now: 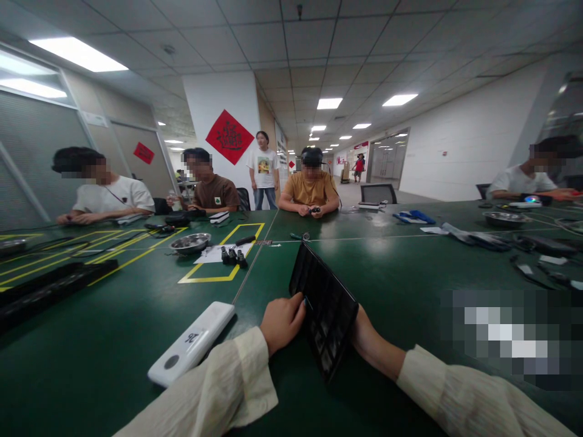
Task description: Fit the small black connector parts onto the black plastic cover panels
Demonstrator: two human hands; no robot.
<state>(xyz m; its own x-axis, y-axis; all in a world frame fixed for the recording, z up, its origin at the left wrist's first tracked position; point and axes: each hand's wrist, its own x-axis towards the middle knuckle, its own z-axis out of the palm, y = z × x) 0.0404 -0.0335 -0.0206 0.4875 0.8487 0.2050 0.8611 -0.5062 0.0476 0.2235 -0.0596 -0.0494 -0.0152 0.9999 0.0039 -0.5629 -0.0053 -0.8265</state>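
A thin black tray (325,309) with a raised rim and rectangular sections stands tilted on edge above the green table. My right hand (364,328) holds it from behind at its right side, and most of those fingers are hidden. On the tray's near left side, my left hand (283,320) is closed, thumb and fingertips together against its face. A tiny bluish spot shows at those fingertips, too small to name. Left of that hand lies a white oblong device (194,343) marked with a number.
Across the green table (387,267) sit several people. Black connectors (233,257) and a metal bowl (190,243) are near yellow tape (214,280). A long black tray (54,288) lies left; another metal bowl (507,219), cables and gloves (476,237) are right.
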